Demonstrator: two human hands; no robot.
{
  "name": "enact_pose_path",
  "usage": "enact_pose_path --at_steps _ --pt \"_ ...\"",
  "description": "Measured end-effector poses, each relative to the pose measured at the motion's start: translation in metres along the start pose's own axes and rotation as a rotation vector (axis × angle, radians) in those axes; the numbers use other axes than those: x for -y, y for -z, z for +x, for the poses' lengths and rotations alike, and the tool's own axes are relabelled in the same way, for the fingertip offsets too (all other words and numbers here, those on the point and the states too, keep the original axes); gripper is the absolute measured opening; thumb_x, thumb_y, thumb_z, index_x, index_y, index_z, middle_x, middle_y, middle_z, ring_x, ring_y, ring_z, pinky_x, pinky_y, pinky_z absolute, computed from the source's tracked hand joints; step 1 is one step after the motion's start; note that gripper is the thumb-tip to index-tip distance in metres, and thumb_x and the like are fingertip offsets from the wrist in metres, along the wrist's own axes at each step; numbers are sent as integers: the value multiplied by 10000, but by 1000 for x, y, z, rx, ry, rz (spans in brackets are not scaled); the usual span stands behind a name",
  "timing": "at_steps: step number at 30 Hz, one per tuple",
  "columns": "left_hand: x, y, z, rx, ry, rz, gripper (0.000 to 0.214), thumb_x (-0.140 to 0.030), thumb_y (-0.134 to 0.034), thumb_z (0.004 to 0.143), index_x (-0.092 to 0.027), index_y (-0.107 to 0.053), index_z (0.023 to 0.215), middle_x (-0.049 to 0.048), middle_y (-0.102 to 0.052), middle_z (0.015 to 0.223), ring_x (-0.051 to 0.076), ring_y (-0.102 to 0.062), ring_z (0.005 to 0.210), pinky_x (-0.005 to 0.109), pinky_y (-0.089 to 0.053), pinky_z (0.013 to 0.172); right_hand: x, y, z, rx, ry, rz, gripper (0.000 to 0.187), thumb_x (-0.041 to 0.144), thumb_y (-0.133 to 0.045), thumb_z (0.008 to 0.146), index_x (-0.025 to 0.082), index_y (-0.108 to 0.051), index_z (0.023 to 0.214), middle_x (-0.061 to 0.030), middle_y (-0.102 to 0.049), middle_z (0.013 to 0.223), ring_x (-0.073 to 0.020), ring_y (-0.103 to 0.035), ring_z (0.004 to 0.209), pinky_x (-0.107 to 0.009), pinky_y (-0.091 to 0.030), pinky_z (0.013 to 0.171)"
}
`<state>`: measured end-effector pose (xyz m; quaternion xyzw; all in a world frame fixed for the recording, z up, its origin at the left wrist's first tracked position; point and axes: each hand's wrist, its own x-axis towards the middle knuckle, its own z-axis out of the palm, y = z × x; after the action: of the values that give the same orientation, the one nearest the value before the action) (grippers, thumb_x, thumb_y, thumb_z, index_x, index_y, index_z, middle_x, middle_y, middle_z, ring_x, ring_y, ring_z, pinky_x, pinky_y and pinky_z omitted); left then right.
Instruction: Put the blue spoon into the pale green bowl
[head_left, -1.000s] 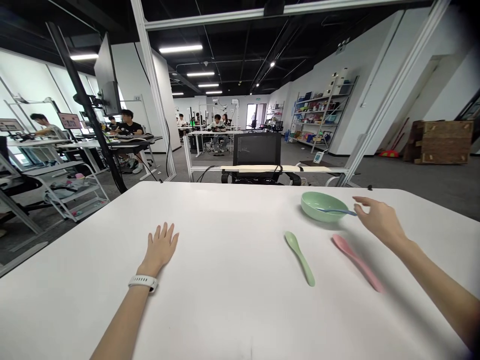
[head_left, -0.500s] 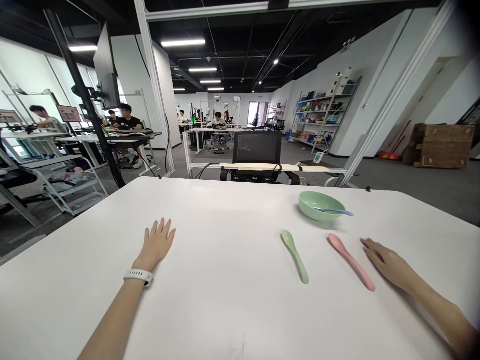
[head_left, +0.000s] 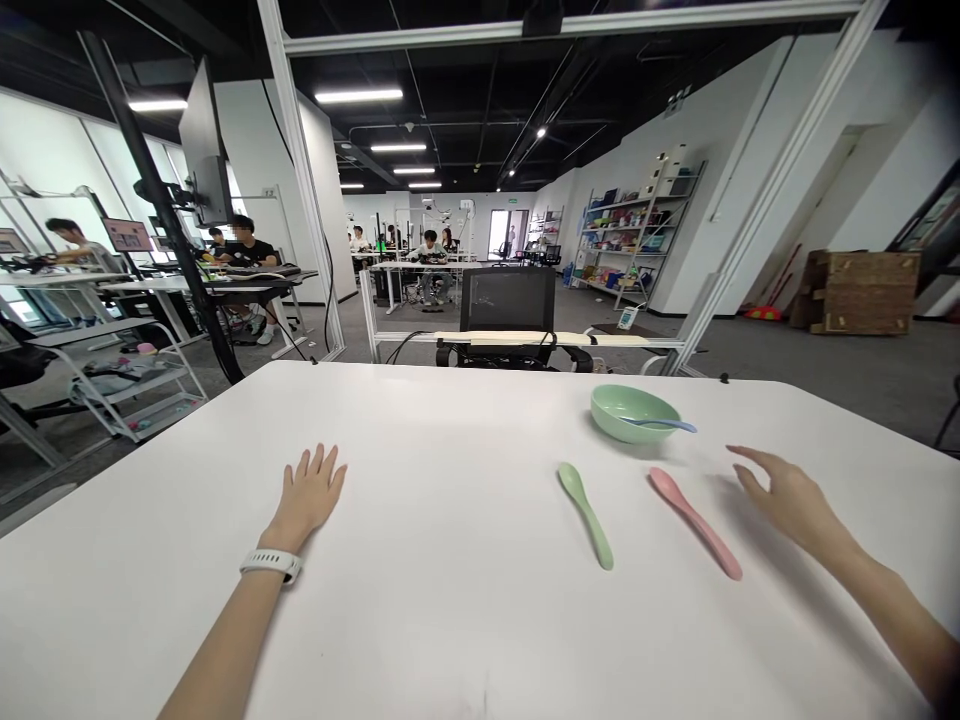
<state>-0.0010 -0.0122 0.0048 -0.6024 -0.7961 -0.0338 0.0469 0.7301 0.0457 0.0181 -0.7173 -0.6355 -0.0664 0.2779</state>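
Note:
My left hand (head_left: 308, 495) lies flat on the white table, fingers spread, holding nothing. Raised above the table at the right is my right hand (head_left: 784, 500), empty, with thumb and forefinger apart. A pink spoon (head_left: 696, 523) lies just left of it, bowl end pointing away from me. Further left rests a green spoon (head_left: 586, 515), turned much the same way. Behind both spoons stands a green bowl (head_left: 626, 415). A blue spoon (head_left: 660, 423) leans in the bowl, its handle sticking out over the right rim.
The white table (head_left: 420, 560) spans the foreground. Beyond its far edge stand a black office chair (head_left: 508, 300) and a metal frame (head_left: 300, 180). A wheeled cart (head_left: 142, 385) is at the left. Several people sit at desks in the background.
My right hand has lifted off the table, and its thumb and forefinger have spread apart. My left hand stays flat. The camera view has shifted slightly.

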Motion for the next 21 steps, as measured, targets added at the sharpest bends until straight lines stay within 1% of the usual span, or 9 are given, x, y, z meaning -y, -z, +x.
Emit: enact_pose_path --at_steps 2,4,6,8,11,14,17,19,21 --pt "1 -2 1 -21 -5 -2 709 -424 -220 1115 -157 -411 1743 190 -365 1825 391 -339 1707 680 -342 1343 22 15 22 -16 29 -11 557 433 -366 1009 171 -747 1320 -245 -782 1344 -386 -750 1234 -503 -564 1119" --pt "1 -1 1 -7 -4 1 706 -417 -221 1115 -155 -408 1743 184 -355 1830 390 -333 1709 677 -336 1348 48 27 47 34 93 -67 512 377 -401 1014 158 -772 1291 -234 -792 1311 -363 -742 1190 -477 -551 1097" --pt "1 0 2 19 1 6 702 -414 -227 1117 -157 -389 1750 169 -338 1840 381 -316 1716 662 -322 1360 76 34 70 118 150 -141 452 316 -440 1020 152 -809 1222 -220 -809 1283 -357 -720 1201 -451 -534 1067" --pt "0 1 2 27 14 7 698 -415 -230 1121 -169 -373 1758 154 -327 1847 369 -303 1722 643 -311 1370 101 35 90 253 200 -208 411 279 -466 1047 154 -838 1170 -211 -817 1288 -342 -707 1191 -425 -505 1017" --pt "-1 2 1 25 25 1 696 -417 -220 1125 -173 -363 1761 147 -314 1851 360 -292 1726 631 -299 1379 130 29 108 412 181 -265 291 240 -588 1045 153 -865 1059 -221 -832 1228 -316 -695 1160 -402 -428 972" --pt "-1 1 1 19 18 -6 693 -410 -229 1124 -165 -371 1757 159 -317 1845 370 -298 1723 654 -297 1375 144 19 116 452 127 -261 167 175 -724 973 145 -855 874 -201 -839 1020 -267 -700 995 -389 -376 920" --pt "-1 1 1 26 17 -9 693 -411 -234 1124 -161 -367 1757 165 -315 1843 374 -298 1722 661 -295 1375 148 10 115 458 88 -226 165 103 -777 911 146 -828 760 -145 -811 870 -206 -670 853 -370 -352 873" --pt "-1 0 2 27 18 -9 691 -414 -235 1126 -166 -369 1756 162 -315 1844 371 -299 1722 658 -297 1375 150 6 112 431 68 -191 177 47 -793 864 140 -810 715 -122 -793 818 -181 -651 795 -357 -349 842" --pt "-1 0 2 16 20 -10 685 -414 -239 1127 -174 -378 1753 162 -325 1840 369 -307 1719 659 -301 1373 152 5 110 374 52 -152 201 -11 -788 818 131 -789 675 -108 -772 769 -163 -630 726 -344 -355 800"
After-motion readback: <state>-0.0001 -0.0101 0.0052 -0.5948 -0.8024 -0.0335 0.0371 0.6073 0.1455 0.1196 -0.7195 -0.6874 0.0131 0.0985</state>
